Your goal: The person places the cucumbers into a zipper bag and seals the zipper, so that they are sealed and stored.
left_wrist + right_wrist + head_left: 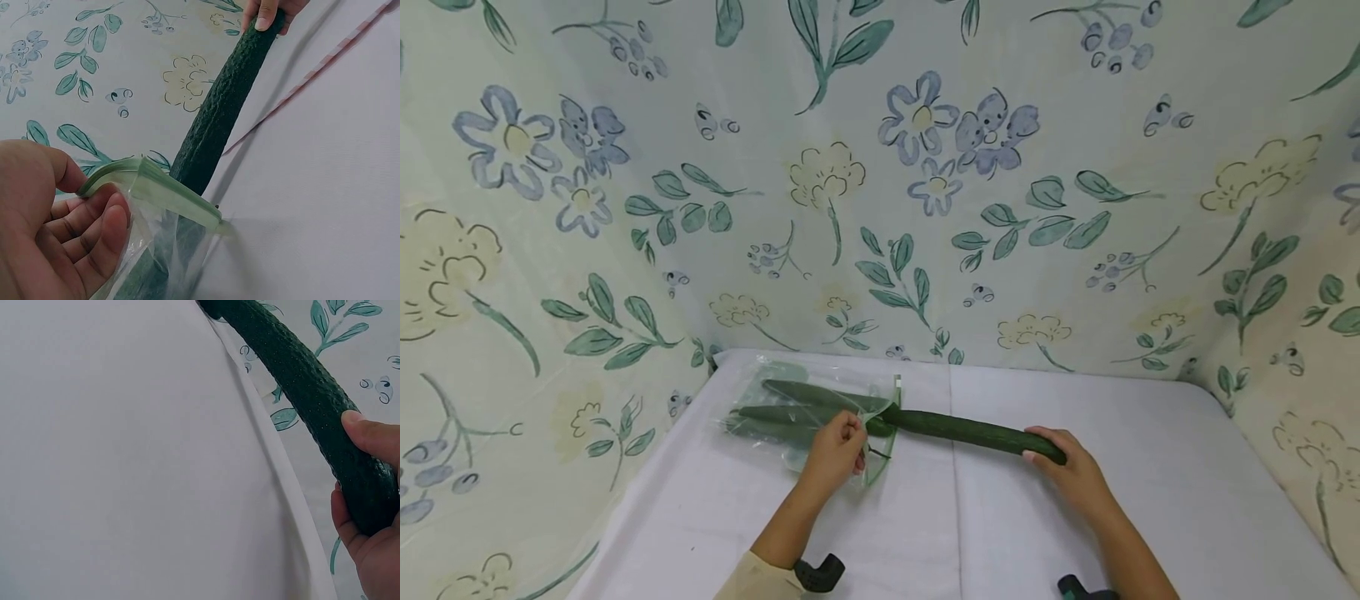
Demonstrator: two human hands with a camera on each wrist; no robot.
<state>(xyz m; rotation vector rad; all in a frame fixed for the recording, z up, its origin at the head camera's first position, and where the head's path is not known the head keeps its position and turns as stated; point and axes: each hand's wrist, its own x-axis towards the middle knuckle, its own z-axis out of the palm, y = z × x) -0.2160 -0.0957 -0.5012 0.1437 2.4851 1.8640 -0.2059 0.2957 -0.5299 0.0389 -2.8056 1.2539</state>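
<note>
A long dark green cucumber stretches from the mouth of a clear plastic bag out to the right. My right hand grips its outer end, thumb on one side and fingers on the other, as the right wrist view shows. The cucumber's other end passes inside the bag's green-edged opening. My left hand pinches that green edge between thumb and fingers. Within the bag, several more cucumbers lie side by side, pointing left, partly veiled by the plastic.
A white cloth covers the table, with a crease running down its middle. Flower-printed curtains hang behind it and at both sides. A red-and-white striped strip crosses the left wrist view. Dark devices sit at both wrists.
</note>
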